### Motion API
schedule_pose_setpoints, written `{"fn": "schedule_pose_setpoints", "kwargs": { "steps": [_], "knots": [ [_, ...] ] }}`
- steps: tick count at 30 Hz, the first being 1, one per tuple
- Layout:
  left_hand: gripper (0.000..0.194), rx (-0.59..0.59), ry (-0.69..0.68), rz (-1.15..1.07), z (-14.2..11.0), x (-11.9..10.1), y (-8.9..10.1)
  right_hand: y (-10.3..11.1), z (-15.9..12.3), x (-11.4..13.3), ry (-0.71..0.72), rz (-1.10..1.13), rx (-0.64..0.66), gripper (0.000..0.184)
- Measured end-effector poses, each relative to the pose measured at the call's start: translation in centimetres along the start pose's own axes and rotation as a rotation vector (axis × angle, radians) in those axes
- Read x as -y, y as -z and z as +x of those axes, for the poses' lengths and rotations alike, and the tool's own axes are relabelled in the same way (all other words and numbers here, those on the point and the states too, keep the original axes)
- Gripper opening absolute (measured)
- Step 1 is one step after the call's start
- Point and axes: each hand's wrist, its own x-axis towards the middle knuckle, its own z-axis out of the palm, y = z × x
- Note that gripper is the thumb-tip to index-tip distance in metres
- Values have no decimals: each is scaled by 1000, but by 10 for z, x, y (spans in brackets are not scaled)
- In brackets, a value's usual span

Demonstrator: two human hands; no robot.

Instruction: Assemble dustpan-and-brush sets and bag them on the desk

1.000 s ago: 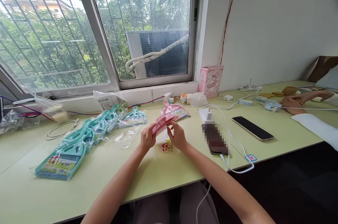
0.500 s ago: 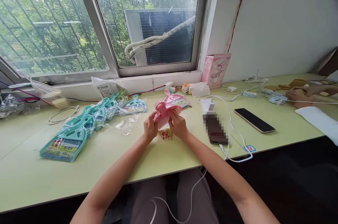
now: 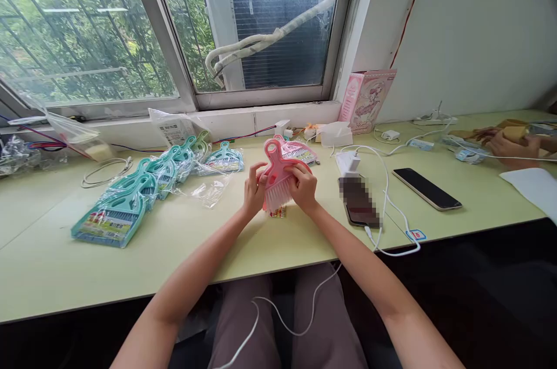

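Note:
Both hands hold a small pink brush and dustpan set (image 3: 277, 174) upright above the green table (image 3: 183, 253), white bristles pointing down. My left hand (image 3: 254, 190) grips its left edge with curled fingers. My right hand (image 3: 303, 185) wraps its right side. A small printed label card (image 3: 278, 213) lies on the table just under the bristles. Another pink set in its wrapper (image 3: 296, 152) lies behind.
A row of several teal dustpan sets (image 3: 143, 192) in clear wrappers runs to the left, with an empty clear bag (image 3: 209, 192) nearby. To the right lie two phones (image 3: 426, 188), a white charger (image 3: 347, 161) with cables and a pink box (image 3: 366, 100). Another person's hands (image 3: 507, 140) work at far right.
The pink set has been turned from lying flat between my fingers to standing upright with bristles down. My view has tilted downward, so the table appears higher.

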Motion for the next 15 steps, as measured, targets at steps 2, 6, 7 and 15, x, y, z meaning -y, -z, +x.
{"fn": "schedule_pose_setpoints", "kwargs": {
  "steps": [2,6,7,15],
  "knots": [
    [34,-28,-3,82,-2,1,1,-2,-1,2,19,-22,32,34],
    [31,-96,-81,243,-9,0,1,-7,-2,7,112,-51,107,28],
    [31,-127,-84,260,-11,-1,0,-9,-3,8,136,-54,110,28],
    [36,-118,-80,35,-7,-6,-14,-7,3,2,98,19,26,25]
  ]
}}
